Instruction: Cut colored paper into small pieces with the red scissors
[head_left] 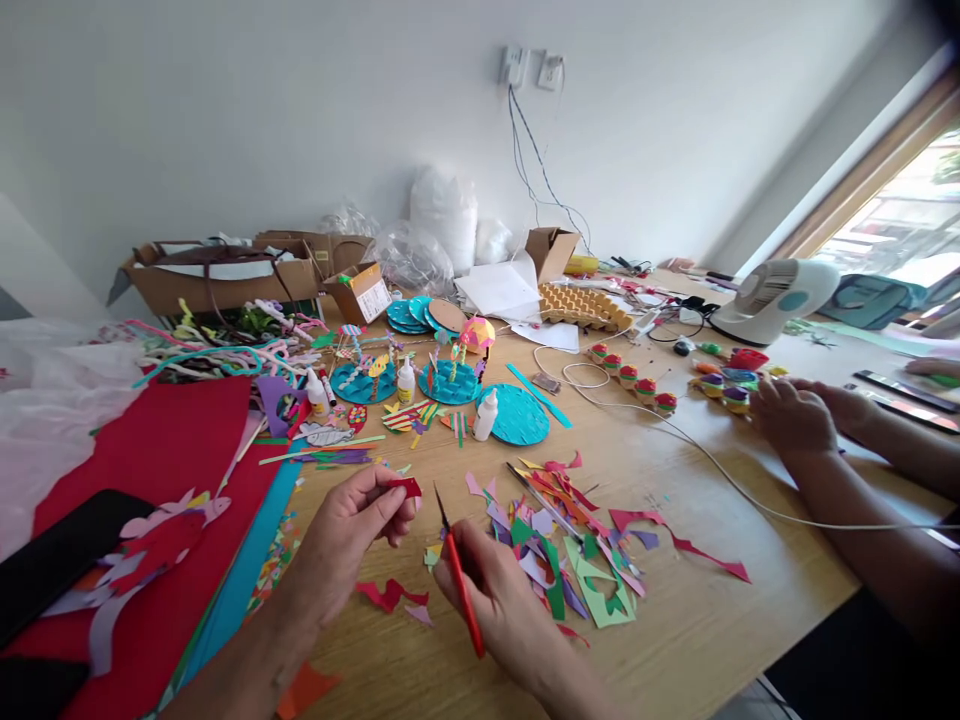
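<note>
My left hand point(358, 515) pinches a small piece of red paper point(407, 487) between thumb and fingers. In my right hand point(491, 580) are red-handled scissors point(463, 590), their dark blades pointing up and away, just right of the red paper and apart from it. Under and between the hands lies a curly red paper scrap point(391, 595). Right of my right hand spreads a heap of coloured paper scraps point(555, 540), with a second pair of scissors point(544, 500) lying on it.
Turquoise discs point(514, 414), white glue bottles point(486, 415) and cut paper fish point(411, 420) stand ahead. Red paper sheets point(172, 450) and a black phone point(71, 550) lie left. A co-worker's hands point(799, 415) handle painted egg-carton pieces at right. A white cable point(720, 480) crosses the table.
</note>
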